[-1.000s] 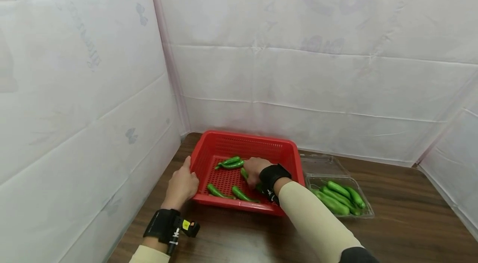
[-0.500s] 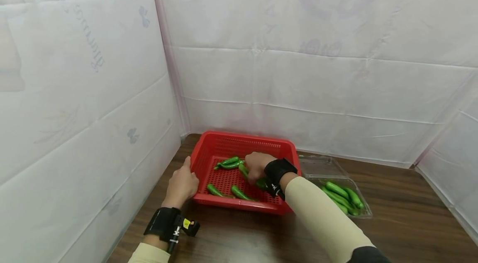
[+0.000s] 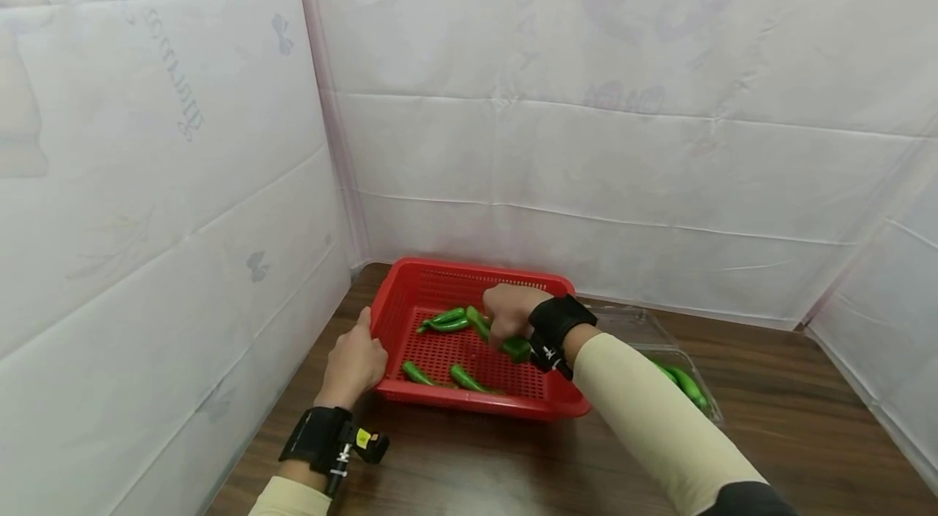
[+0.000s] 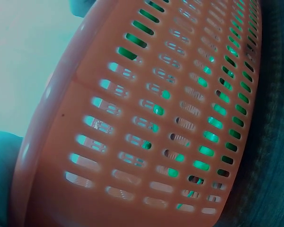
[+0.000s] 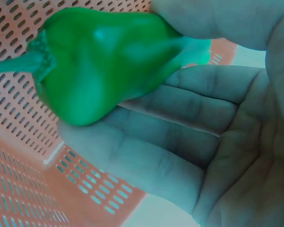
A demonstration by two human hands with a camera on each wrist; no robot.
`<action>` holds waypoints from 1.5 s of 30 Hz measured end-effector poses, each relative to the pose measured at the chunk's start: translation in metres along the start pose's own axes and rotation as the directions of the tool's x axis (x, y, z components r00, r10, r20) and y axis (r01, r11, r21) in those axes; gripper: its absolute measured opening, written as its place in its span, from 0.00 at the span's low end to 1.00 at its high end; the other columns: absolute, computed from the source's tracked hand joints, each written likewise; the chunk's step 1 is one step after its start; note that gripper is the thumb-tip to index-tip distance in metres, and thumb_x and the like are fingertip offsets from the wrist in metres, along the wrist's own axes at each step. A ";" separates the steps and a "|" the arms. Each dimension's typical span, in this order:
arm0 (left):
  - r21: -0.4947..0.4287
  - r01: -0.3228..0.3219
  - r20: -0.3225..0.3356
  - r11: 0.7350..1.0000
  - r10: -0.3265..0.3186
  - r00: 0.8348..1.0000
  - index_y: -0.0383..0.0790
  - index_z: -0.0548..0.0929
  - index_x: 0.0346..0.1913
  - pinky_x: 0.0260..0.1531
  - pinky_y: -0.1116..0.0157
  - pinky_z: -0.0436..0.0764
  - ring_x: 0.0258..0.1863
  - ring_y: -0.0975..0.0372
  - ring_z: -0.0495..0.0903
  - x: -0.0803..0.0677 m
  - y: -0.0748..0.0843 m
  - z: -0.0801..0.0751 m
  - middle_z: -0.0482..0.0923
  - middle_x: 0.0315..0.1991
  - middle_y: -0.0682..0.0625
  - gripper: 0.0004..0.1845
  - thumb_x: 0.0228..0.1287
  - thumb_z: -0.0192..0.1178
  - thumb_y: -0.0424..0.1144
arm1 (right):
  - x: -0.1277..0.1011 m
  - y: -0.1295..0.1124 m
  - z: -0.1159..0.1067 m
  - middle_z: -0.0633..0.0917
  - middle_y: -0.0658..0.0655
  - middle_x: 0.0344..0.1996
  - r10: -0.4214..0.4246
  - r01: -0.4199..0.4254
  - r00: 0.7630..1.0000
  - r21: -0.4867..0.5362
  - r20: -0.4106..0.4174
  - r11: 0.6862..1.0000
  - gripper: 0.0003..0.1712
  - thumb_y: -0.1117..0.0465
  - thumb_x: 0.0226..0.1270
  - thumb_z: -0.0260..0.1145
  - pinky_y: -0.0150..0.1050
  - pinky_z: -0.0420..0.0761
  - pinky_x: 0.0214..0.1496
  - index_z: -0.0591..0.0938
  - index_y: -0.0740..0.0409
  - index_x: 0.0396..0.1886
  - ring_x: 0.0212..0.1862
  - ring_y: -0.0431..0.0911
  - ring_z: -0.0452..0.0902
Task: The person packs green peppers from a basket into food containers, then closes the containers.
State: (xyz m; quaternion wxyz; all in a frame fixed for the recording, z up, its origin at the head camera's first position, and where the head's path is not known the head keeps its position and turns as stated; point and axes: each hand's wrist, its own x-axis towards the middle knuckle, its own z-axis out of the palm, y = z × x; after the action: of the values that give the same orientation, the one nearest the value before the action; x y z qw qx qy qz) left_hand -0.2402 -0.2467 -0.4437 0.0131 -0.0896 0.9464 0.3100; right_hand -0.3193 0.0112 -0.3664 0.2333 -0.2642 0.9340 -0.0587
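Note:
My left hand (image 3: 353, 365) grips the left rim of the red plastic basket (image 3: 484, 404). In the left wrist view the basket's slotted wall (image 4: 57, 146) fills most of the frame, with green showing through the slots. Over the right half of the basket, my right hand (image 3: 508, 311) holds a long green pepper (image 3: 517, 349). The right wrist view shows that pepper (image 5: 99, 61) pinched between thumb and fingers, its stem pointing left. On the basket floor, two thin green peppers (image 3: 449, 326) lie together towards the back, and two more (image 3: 416, 373) lie near the front wall.
To the basket's right stands a clear plastic container with its lid (image 3: 633, 326) folded back. Green peppers (image 3: 687, 387) lie inside it, partly hidden by my right forearm. White sheeting (image 3: 586, 174) encloses the brown wooden table (image 3: 784, 418) at the back and sides.
My right hand has risen and shifted right with the pepper in its grip. The basket has moved very slightly in view, while my left hand stays on its rim.

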 end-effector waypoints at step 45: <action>-0.009 0.009 0.027 1.000 -0.009 1.000 0.32 0.48 0.83 0.42 0.47 0.82 0.41 0.47 0.82 0.006 -0.002 -0.002 0.77 0.62 0.24 0.38 0.75 0.48 0.34 | -0.096 0.087 -0.044 0.71 0.45 0.11 0.011 -0.012 0.999 0.025 0.041 1.000 0.21 0.66 0.66 0.71 0.32 0.74 0.23 0.79 0.53 0.12 0.15 0.38 0.69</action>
State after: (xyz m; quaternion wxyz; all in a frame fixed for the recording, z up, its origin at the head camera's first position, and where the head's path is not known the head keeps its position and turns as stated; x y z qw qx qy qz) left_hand -0.2454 -0.2502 -0.4434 0.0271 -0.0898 0.9443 0.3154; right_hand -0.3083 0.1348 -0.3090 0.2561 -0.2570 0.9297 -0.0638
